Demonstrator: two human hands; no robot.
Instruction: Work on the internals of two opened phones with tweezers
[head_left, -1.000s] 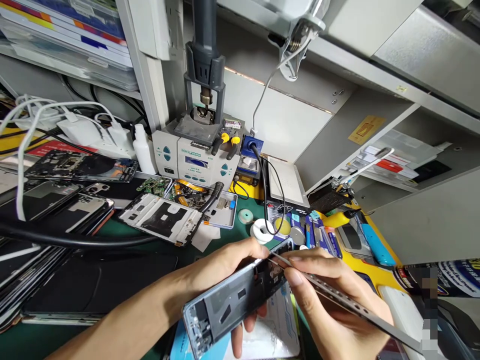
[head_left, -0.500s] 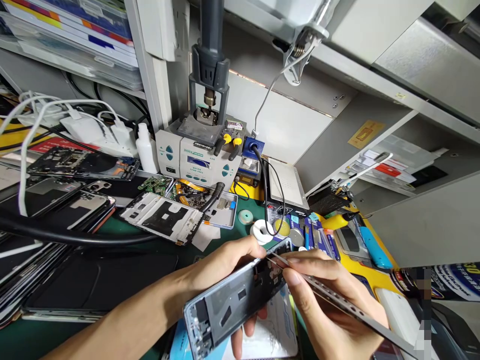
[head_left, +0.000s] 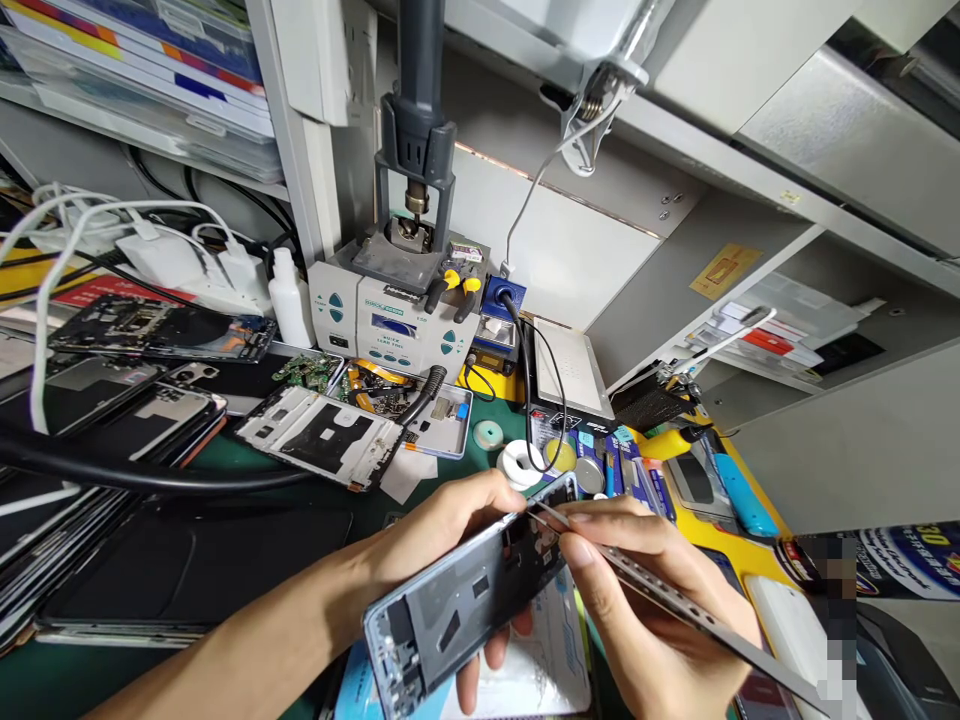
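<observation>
My left hand [head_left: 457, 520] is closed around a phone frame [head_left: 450, 620], thumb on its upper edge and fingers underneath. The frame is tilted, with its dark inner side facing up and a blue-grey rim. Between the thumb and fingers of my right hand [head_left: 652, 600] are metal tweezers [head_left: 682, 605], their shank pierced by a row of holes. The slightly parted tweezer tips reach the frame's upper edge beside my left thumb. Whether anything sits between the tips is too small to tell. Below the frame lies a white and blue packet [head_left: 517, 680].
Behind stands a hot-air station [head_left: 397, 325] with a black hose [head_left: 172, 475] crossing the left side. Stacked phone screens [head_left: 187, 560] lie left. A solder spool [head_left: 519, 465] and a round tin [head_left: 590, 475] stand beyond my hands. A white bottle [head_left: 289, 300] is at back left.
The whole view has shifted slightly. My hands, the phone frame and the tweezers keep nearly the same positions relative to each other.
</observation>
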